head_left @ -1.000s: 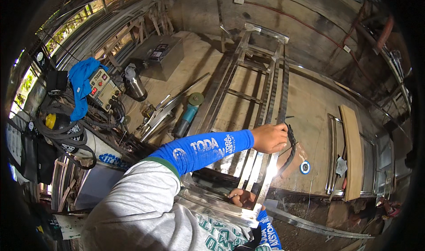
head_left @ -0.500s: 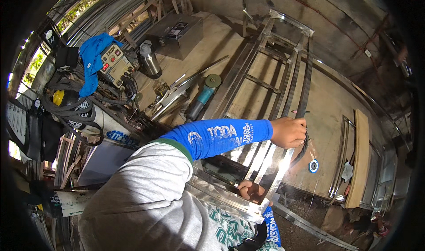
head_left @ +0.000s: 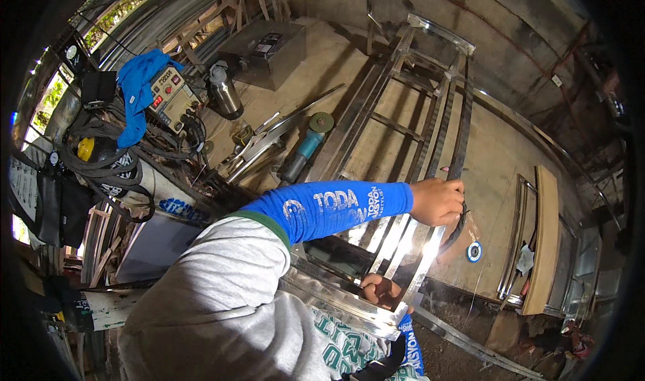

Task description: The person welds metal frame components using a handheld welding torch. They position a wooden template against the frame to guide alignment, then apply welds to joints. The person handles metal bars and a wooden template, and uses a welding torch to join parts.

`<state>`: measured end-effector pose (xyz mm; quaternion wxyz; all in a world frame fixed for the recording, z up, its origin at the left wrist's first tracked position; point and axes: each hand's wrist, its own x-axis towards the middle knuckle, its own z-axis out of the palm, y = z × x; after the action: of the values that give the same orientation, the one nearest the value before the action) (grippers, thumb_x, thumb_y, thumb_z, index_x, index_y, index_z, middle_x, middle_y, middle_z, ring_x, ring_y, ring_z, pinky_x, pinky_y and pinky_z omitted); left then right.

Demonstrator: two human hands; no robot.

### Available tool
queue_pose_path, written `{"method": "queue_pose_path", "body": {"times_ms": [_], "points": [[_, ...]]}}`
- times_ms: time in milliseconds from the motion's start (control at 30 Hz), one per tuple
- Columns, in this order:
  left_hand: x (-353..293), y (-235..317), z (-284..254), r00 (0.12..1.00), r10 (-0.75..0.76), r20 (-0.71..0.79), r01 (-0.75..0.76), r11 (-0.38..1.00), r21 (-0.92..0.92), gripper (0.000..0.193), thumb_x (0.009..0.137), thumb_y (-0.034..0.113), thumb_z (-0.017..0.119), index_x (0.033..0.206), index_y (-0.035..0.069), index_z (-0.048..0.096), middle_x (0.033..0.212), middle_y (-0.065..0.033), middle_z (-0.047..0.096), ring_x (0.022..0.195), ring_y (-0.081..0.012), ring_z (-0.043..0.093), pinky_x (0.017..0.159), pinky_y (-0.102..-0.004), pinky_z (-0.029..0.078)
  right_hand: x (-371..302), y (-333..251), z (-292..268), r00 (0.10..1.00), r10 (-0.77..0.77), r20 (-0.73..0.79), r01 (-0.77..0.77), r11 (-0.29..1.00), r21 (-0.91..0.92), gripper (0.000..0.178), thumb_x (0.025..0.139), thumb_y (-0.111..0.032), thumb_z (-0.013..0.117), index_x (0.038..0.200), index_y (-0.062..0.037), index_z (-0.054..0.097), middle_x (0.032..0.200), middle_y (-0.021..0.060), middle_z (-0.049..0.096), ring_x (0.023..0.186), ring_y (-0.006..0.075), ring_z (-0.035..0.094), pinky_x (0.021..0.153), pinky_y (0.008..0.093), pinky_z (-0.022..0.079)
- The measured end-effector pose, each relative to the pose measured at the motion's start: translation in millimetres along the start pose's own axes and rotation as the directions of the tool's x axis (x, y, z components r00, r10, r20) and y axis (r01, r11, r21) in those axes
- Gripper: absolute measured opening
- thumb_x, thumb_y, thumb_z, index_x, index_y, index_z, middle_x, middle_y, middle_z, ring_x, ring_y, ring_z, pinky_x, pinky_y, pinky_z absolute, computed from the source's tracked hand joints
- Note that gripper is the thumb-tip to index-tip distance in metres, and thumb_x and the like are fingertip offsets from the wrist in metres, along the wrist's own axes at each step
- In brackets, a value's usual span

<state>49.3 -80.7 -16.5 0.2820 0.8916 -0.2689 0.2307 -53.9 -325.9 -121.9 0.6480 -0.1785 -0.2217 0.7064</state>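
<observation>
A long shiny metal frame (head_left: 408,226) of square tubes and crossbars runs from beside my body to the far wall. My left hand (head_left: 437,201) reaches across from the left and is closed over its right-hand rails. A dark, curved, flexible strip (head_left: 455,236) comes out from under that hand and bends down beside the rail. Within an opening at the near end, my right hand (head_left: 380,290) shows curled fingers against the metal. What those fingers hold, if anything, is hidden.
An angle grinder (head_left: 308,149) lies left of the frame near metal strips. Farther left are a steel bottle (head_left: 226,92), a metal box (head_left: 262,55) and a control unit (head_left: 169,99) with a blue cloth. A small blue-rimmed disc (head_left: 474,251) and wooden board (head_left: 541,243) lie to the right.
</observation>
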Motion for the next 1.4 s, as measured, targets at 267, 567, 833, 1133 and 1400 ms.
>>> {"method": "queue_pose_path", "body": {"times_ms": [267, 567, 833, 1133, 1400], "points": [[-2.5, -3.0, 4.5, 1.0, 0.009, -0.006, -0.009, 1.0, -0.001, 0.028, 0.098, 0.029, 0.057, 0.083, 0.007, 0.065, 0.098, -0.0085, 0.064, 0.115, -0.034, 0.056, 0.084, -0.0463, 0.056, 2.9, 4.8, 0.7, 0.997, -0.04, 0.061, 0.034, 0.995, 0.096, 0.13, 0.06, -0.069, 0.093, 0.143, 0.0146, 0.037, 0.076, -0.0003, 0.047, 0.066, 0.0066, 0.047, 0.059, 0.0214, 0.036], [-4.6, -20.1, 5.3, 0.989, 0.145, -0.031, -0.142, 0.987, 0.076, 0.031, 0.1, 0.034, 0.058, 0.087, 0.007, 0.065, 0.099, -0.0126, 0.064, 0.112, -0.0364, 0.059, 0.089, -0.047, 0.055, -7.0, -3.3, -15.1, 0.986, 0.166, -0.024, -0.16, 0.974, 0.162, 0.128, 0.061, -0.057, 0.094, 0.147, 0.0153, 0.033, 0.082, 0.0036, 0.053, 0.065, 0.0077, 0.051, 0.056, 0.024, 0.041], [-0.8, -8.3, -8.2, 0.995, 0.017, 0.1, -0.023, 0.998, 0.056, 0.037, 0.105, 0.038, 0.05, 0.099, 0.007, 0.069, 0.106, -0.008, 0.067, 0.123, -0.0314, 0.056, 0.095, -0.0451, 0.054, -22.9, -34.3, 21.6, 0.995, -0.014, -0.103, 0.001, 0.992, -0.129, 0.082, 0.065, -0.031, 0.089, 0.125, 0.0168, 0.06, 0.108, 0.023, 0.072, 0.095, 0.0273, 0.07, 0.088, 0.037, 0.053], [-4.6, -6.9, -8.4, 0.995, -0.004, 0.098, -0.003, 0.998, 0.069, 0.035, 0.104, 0.037, 0.054, 0.095, 0.008, 0.071, 0.101, -0.0054, 0.068, 0.116, -0.0286, 0.059, 0.091, -0.0439, 0.055, -5.0, -84.5, 110.2, 0.72, -0.165, -0.674, -0.31, 0.792, -0.526, 0.065, 0.077, 0.001, 0.088, 0.134, 0.0045, 0.057, 0.111, 0.0084, 0.072, 0.1, 0.0144, 0.066, 0.09, 0.0314, 0.055], [2.2, -10.1, -1.6, 0.996, 0.02, 0.089, -0.031, 0.991, 0.128, 0.037, 0.104, 0.039, 0.052, 0.093, 0.01, 0.072, 0.098, -0.0048, 0.069, 0.115, -0.0279, 0.06, 0.086, -0.0453, 0.057, 0.4, -69.6, 116.9, 0.581, -0.404, -0.707, -0.322, 0.683, -0.655, 0.063, 0.081, 0.0, 0.084, 0.137, 0.0038, 0.054, 0.119, 0.0112, 0.07, 0.106, 0.0174, 0.067, 0.095, 0.0342, 0.054]]}}
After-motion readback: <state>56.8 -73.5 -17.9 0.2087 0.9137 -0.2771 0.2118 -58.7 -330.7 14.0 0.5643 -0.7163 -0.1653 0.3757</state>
